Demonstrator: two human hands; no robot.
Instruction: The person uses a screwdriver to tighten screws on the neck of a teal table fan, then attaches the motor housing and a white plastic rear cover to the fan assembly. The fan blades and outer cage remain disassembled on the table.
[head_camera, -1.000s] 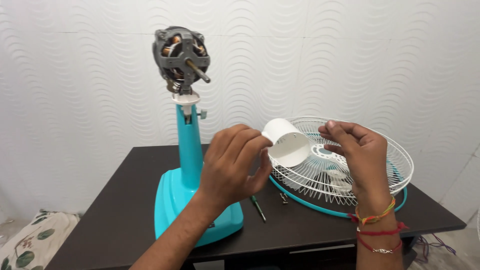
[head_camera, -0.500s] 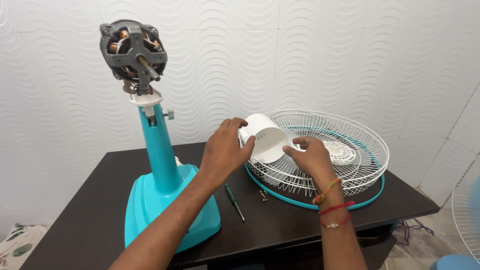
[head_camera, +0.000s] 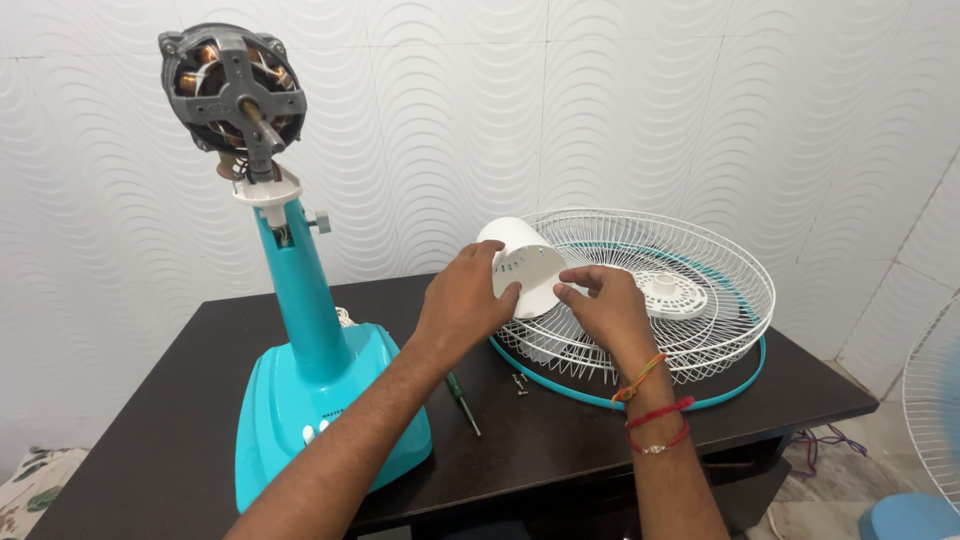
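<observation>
both hands close on the white plastic cover (head_camera: 527, 268), a rounded cup-like shell with a flat face that carries a row of small holes. the left hand (head_camera: 468, 302) has its grip wrapped partly shut around the cover's left side, fingers curled over the edge and fingertips pressing the flat face. the right hand (head_camera: 603, 303) has a narrower grip, thumb and fingertips pinching the lower right rim of the same cover. the cover sits tilted, flat face toward the camera, resting against the near left edge of the white wire fan guard (head_camera: 690, 255), which lies on the dark counter (head_camera: 180, 420) with a teal ring (head_camera: 640, 400) under it. both forearms reach up from the bottom of the view, the right wrist wearing red and orange threads. just beside the left forearm lie a green-handled screwdriver (head_camera: 461, 398) and a few small screws (head_camera: 519, 382). to the left stands the teal fan stand (head_camera: 310, 360) with its bare motor (head_camera: 230, 90) on top.
</observation>
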